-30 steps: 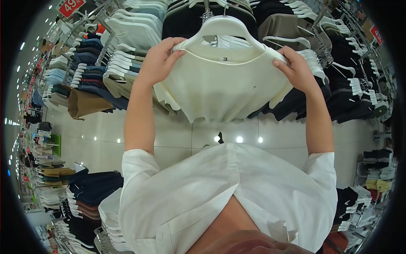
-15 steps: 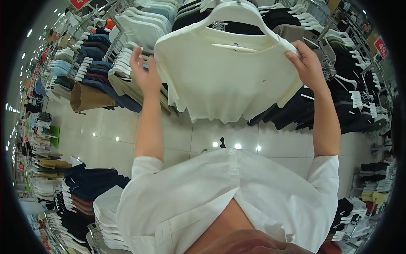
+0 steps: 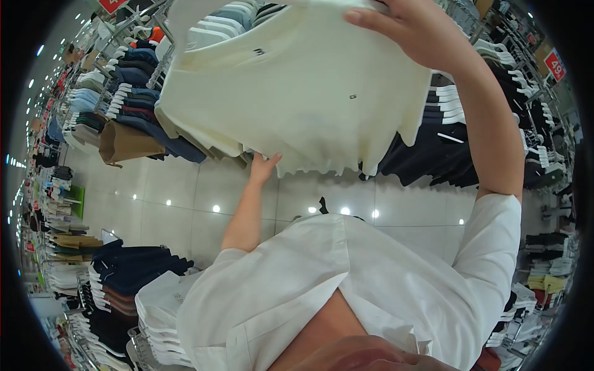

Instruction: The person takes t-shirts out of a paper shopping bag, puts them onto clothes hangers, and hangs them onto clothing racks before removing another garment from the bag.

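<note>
A cream T-shirt (image 3: 297,105) with a small dark mark on its chest hangs spread out before me, tilted, its neckline toward the upper left. My right hand (image 3: 411,31) grips it at the shoulder near the top edge; some fingers are cut off by the frame. Down at the hem, my left hand (image 3: 265,168) has its thumb at the cloth's edge and its other fingers partly hidden behind the fabric. Part of a white hanger (image 3: 189,18) shows at the neckline, mostly out of frame.
Racks of dark garments (image 3: 433,151) stand at right, below a red price sign (image 3: 555,65). At left hang blue clothes (image 3: 139,74) and a brown paper bag (image 3: 127,145). Navy shirts (image 3: 139,266) and white garments (image 3: 158,303) are close behind on my left. Shiny tiled floor (image 3: 185,191) lies between.
The T-shirt has come up and closer, tilting to the left. My right hand rose with it. My left hand dropped from beside the shoulder to the hem.
</note>
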The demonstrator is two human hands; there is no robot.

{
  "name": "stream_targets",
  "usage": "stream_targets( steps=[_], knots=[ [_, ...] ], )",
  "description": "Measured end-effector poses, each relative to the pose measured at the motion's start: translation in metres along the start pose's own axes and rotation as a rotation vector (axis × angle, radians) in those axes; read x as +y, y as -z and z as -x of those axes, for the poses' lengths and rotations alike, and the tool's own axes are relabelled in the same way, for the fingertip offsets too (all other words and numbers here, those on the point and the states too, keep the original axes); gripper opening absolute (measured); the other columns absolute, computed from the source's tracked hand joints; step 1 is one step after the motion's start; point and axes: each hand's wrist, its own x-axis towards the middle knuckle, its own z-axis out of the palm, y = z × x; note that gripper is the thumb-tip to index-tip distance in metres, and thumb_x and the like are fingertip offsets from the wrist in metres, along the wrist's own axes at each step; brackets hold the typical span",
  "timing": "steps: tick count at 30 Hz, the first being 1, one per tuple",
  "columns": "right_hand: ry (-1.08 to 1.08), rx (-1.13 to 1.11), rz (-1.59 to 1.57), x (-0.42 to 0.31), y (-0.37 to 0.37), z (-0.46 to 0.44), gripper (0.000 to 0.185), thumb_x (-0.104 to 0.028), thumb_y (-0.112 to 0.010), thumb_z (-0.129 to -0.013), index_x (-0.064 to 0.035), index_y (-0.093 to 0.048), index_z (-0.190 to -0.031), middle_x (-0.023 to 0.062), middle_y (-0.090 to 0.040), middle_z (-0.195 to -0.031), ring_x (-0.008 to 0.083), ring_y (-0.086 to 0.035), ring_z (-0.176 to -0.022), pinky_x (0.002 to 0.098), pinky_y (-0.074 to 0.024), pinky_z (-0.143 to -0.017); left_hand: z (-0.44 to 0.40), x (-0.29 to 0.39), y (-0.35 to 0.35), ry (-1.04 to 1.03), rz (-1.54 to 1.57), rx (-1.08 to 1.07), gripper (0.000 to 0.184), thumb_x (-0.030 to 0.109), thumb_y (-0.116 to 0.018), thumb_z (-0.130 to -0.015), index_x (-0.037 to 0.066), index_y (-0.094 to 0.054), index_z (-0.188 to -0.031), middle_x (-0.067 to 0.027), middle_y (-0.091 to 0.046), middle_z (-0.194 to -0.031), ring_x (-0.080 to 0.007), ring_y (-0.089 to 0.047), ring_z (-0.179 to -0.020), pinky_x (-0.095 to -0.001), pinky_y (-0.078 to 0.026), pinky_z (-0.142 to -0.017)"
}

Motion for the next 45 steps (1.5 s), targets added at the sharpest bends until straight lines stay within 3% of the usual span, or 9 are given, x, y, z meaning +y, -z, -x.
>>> stream_targets(
  steps=[2, 10, 19, 21, 23, 26, 29, 33, 45],
  knots=[
    [0.091, 0.042, 0.052, -0.003, -0.008, -0.016, 0.045, -0.039, -0.065, -0.102, 0.0063, -0.068, -0.103, 0.0273, -0.069, -0.091, 0.0444, -0.067, -0.088, 0.0465, -0.0535, -0.080, 0.005, 0.003, -0.005, 0.058, -0.062, -0.053, 0.084, 0.030, -0.088, -0.082, -0.002, -0.047, -0.147, -0.0177, -0.060, -0.143, -0.0317, -0.057, -0.131, -0.0404, -0.044, -0.112],
    [0.124, -0.100, 0.051, -0.051, -0.017, -0.051, 0.050, -0.039, -0.062, -0.103, 0.0100, -0.071, -0.104, 0.0326, -0.071, -0.100, 0.0473, -0.069, -0.099, 0.0514, -0.0537, -0.086, 0.038, 0.024, -0.058, -0.041, -0.153, -0.318, 0.086, 0.028, -0.096, -0.068, 0.001, -0.057, -0.141, -0.0154, -0.064, -0.136, -0.0310, -0.060, -0.127, -0.0407, -0.046, -0.109],
    [0.144, -0.181, 0.039, -0.064, -0.037, -0.058, 0.050, -0.037, -0.063, -0.101, 0.0121, -0.072, -0.098, 0.0336, -0.070, -0.099, 0.0487, -0.069, -0.097, 0.0525, -0.0541, -0.086, 0.070, 0.022, -0.135, -0.468, -0.664, 0.193, 0.076, 0.029, -0.091, -0.072, 0.003, -0.061, -0.138, -0.0217, -0.064, -0.134, -0.0450, -0.059, -0.121, -0.0464, -0.049, -0.105],
    [0.141, -0.169, 0.026, -0.059, -0.039, -0.055, 0.050, -0.038, -0.063, -0.101, 0.0113, -0.072, -0.099, 0.0333, -0.071, -0.099, 0.0484, -0.069, -0.097, 0.0523, -0.0540, -0.087, 0.062, 0.005, -0.130, 0.014, -0.492, 0.171, 0.052, 0.024, -0.081, -0.083, 0.002, -0.067, -0.128, -0.0236, -0.071, -0.118, -0.0468, -0.066, -0.110, -0.0486, -0.055, -0.093],
    [0.152, -0.130, -0.002, -0.042, -0.046, -0.050, 0.050, -0.039, -0.063, -0.101, 0.0103, -0.073, -0.100, 0.0333, -0.071, -0.098, 0.0481, -0.069, -0.097, 0.0520, -0.0539, -0.088, 0.056, -0.014, -0.118, 0.029, -0.616, 0.205, 0.035, 0.020, -0.072, -0.089, 0.002, -0.070, -0.119, -0.0240, -0.074, -0.106, -0.0461, -0.069, -0.101, -0.0504, -0.057, -0.084],
    [0.112, -0.092, 0.038, -0.020, -0.053, -0.037, 0.049, -0.040, -0.063, -0.101, 0.0076, -0.073, -0.107, 0.0327, -0.071, -0.100, 0.0476, -0.070, -0.098, 0.0513, -0.0541, -0.089, 0.058, -0.033, -0.095, 0.177, -0.479, 0.266, 0.030, 0.021, -0.067, -0.094, 0.003, -0.071, -0.118, -0.0270, -0.072, -0.107, -0.0442, -0.069, -0.104, -0.0481, -0.056, -0.087],
    [0.128, 0.012, -0.128, 0.012, -0.080, -0.011, 0.036, -0.036, -0.064, -0.104, -0.0008, -0.066, -0.111, 0.0089, -0.065, -0.083, 0.0167, -0.060, -0.076, 0.0328, -0.0497, -0.071, 0.064, -0.045, -0.072, 0.135, -0.245, 0.334, 0.032, 0.024, -0.062, -0.099, 0.003, -0.069, -0.123, -0.0236, -0.074, -0.110, -0.0399, -0.071, -0.105, -0.0457, -0.056, -0.087],
    [0.035, 0.033, -0.284, 0.035, -0.092, 0.025, 0.036, -0.034, -0.070, -0.100, 0.0007, -0.070, -0.109, 0.0149, -0.070, -0.088, 0.0264, -0.068, -0.078, 0.0355, -0.0524, -0.075, 0.062, -0.002, -0.036, 0.627, 0.324, 0.175, 0.052, 0.040, -0.053, -0.106, 0.009, -0.051, -0.149, -0.0137, -0.060, -0.144, -0.0333, -0.058, -0.133, -0.0489, -0.048, -0.106],
    [-0.138, -0.213, -1.043, 0.088, -0.156, 0.102, 0.023, -0.021, -0.072, -0.100, 0.0006, -0.068, -0.108, 0.0012, -0.066, -0.092, 0.0087, -0.059, -0.087, 0.0271, -0.0483, -0.078, 0.058, 0.108, -0.048, 0.336, 1.150, -0.202, 0.049, 0.037, -0.056, -0.106, 0.011, -0.053, -0.147, -0.0094, -0.058, -0.148, -0.0272, -0.059, -0.133, -0.0440, -0.051, -0.109]
  ],
)
